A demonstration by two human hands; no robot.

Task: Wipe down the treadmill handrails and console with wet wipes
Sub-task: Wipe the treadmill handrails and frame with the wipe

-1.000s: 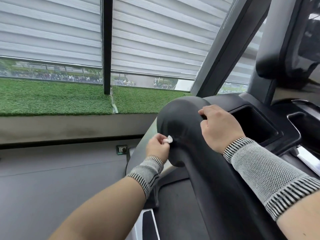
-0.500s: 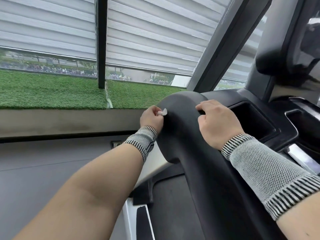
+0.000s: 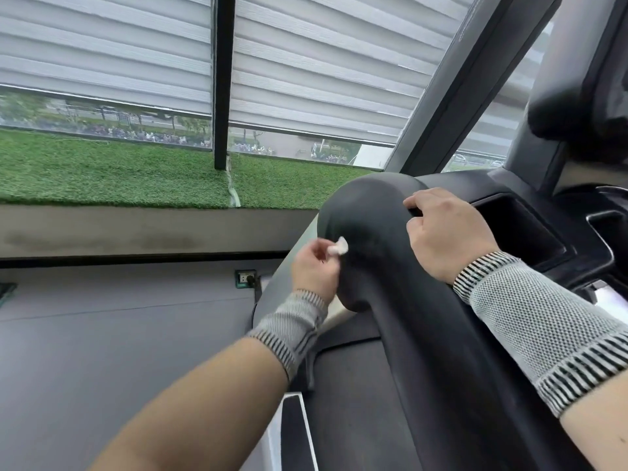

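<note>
Window blinds (image 3: 306,62), no legible writing

The handrail (image 3: 384,239) has a matt black finish, smooth, resembling moulded plastic or rubber. The wipe (image 3: 339,247) is white, crumpled soft cloth or paper. Both wrist sleeves (image 3: 540,328) are grey knitted mesh fabric with striped ribbed cuffs. The window ledge (image 3: 112,175) carries rough green artificial turf. The console tray (image 3: 530,229) is black plastic, slightly glossy at the edges.

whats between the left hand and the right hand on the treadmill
In the head view, the black handrail's rounded bend lies between them: the left hand holds a small white wipe against it, the right hand grips it.
</note>
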